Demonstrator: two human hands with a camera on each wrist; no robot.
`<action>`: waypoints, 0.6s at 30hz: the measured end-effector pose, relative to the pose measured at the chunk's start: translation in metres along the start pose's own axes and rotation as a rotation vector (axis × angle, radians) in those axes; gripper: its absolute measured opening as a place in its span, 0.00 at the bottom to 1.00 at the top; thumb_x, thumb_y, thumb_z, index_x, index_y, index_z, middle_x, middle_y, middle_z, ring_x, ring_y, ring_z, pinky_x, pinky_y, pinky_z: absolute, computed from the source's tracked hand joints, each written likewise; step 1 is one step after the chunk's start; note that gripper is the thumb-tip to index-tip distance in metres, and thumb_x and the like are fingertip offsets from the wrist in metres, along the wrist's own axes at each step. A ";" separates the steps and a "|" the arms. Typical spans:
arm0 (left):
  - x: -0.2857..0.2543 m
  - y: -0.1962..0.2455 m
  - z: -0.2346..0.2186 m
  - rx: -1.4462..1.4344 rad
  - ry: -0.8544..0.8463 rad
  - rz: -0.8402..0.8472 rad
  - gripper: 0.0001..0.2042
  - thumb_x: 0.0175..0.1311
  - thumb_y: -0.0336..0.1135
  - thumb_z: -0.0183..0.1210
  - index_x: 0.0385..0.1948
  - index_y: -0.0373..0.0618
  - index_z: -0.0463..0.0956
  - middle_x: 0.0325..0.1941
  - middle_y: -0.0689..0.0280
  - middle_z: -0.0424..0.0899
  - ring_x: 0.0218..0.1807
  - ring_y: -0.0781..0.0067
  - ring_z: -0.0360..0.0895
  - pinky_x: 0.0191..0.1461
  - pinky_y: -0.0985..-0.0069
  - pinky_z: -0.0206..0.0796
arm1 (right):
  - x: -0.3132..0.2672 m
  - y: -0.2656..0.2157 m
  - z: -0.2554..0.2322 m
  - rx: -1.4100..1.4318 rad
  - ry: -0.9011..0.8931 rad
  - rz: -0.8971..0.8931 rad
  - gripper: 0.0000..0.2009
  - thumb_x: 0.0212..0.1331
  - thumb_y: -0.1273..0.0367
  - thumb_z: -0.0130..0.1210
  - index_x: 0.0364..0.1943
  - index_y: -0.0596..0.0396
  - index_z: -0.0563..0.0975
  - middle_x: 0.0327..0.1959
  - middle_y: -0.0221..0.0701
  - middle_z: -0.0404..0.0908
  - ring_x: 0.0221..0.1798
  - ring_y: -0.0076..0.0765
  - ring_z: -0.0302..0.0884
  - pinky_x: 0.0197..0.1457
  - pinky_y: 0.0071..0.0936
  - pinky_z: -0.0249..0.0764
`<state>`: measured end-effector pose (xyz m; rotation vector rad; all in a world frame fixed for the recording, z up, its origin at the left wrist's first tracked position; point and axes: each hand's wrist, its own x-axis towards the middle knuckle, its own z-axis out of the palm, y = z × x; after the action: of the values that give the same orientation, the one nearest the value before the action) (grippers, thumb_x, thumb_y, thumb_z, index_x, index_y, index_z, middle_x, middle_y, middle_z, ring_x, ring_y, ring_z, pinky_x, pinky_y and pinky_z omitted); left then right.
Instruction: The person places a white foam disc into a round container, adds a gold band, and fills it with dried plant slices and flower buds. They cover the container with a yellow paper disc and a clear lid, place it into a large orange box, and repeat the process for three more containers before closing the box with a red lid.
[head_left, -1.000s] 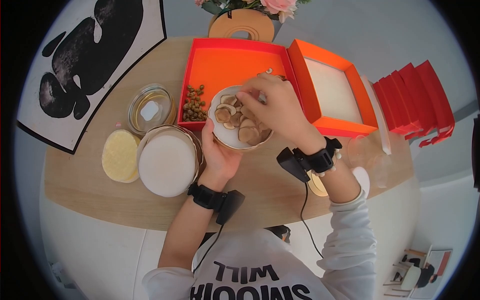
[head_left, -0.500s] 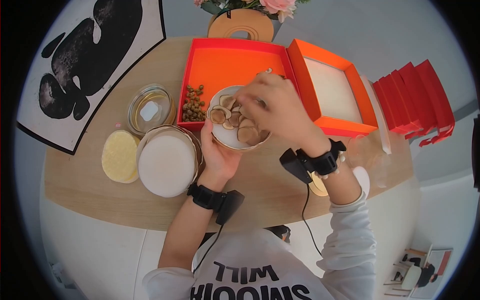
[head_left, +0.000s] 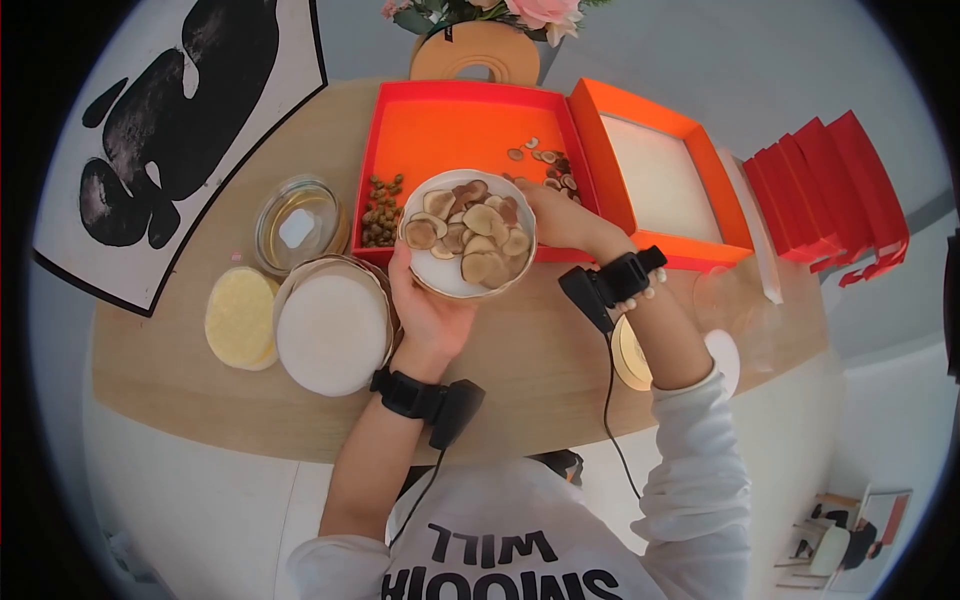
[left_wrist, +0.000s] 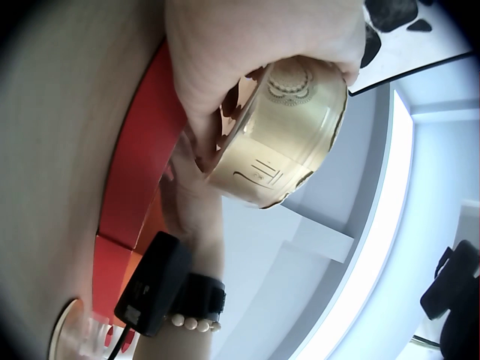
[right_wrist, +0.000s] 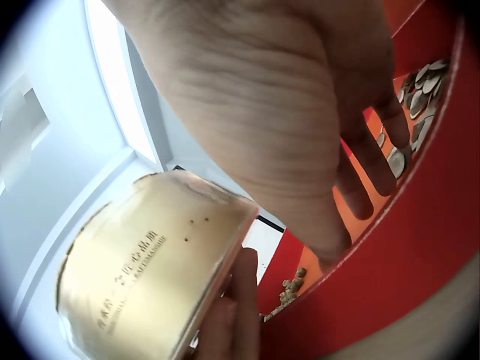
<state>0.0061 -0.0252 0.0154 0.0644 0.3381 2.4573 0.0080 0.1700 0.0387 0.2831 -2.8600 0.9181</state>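
My left hand (head_left: 435, 318) holds a round gold-sided container (left_wrist: 281, 139), its fingers curled under and around the side. Brown-edged pale slices (head_left: 485, 240) lie inside, over a white bottom, in the head view. My right hand (head_left: 568, 224) is just right of the container, low at the red box (head_left: 478, 92), its fingertips partly hidden by the container. In the right wrist view the fingers of my right hand (right_wrist: 262, 97) point down into the box, spread, with nothing visible between them. More slices (right_wrist: 424, 94) lie near them on the orange bottom.
Small brown round pieces (head_left: 381, 215) fill the box's near left corner. To the left are a clear-lidded tin (head_left: 268, 232), a white-topped container (head_left: 333, 325) and a yellow disc (head_left: 240, 318). An orange-rimmed box (head_left: 728, 205) adjoins the red one; red packets (head_left: 860, 190) stand farther right.
My right hand has left the slices in the container and moved down behind its right side to the red box. The container has shifted slightly left, and slices in the box have come into view.
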 end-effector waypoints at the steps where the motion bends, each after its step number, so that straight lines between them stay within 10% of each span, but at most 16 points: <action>1: -0.001 0.001 0.000 -0.003 0.002 -0.005 0.29 0.59 0.55 0.41 0.57 0.48 0.56 0.60 0.64 0.61 0.61 0.64 0.58 0.62 0.63 0.51 | 0.002 0.000 0.001 0.007 -0.049 0.027 0.15 0.46 0.65 0.57 0.37 0.58 0.75 0.38 0.42 0.75 0.41 0.45 0.73 0.43 0.35 0.68; 18: 0.000 0.001 -0.001 0.027 0.008 0.002 0.29 0.59 0.57 0.39 0.58 0.47 0.55 0.61 0.62 0.59 0.62 0.62 0.57 0.62 0.61 0.52 | 0.000 0.001 -0.030 -0.374 -0.512 0.294 0.11 0.47 0.63 0.53 0.35 0.49 0.77 0.33 0.36 0.76 0.39 0.40 0.73 0.39 0.34 0.69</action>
<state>0.0050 -0.0261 0.0148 0.0668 0.3745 2.4561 0.0097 0.1886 0.0622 0.0600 -3.5367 0.3548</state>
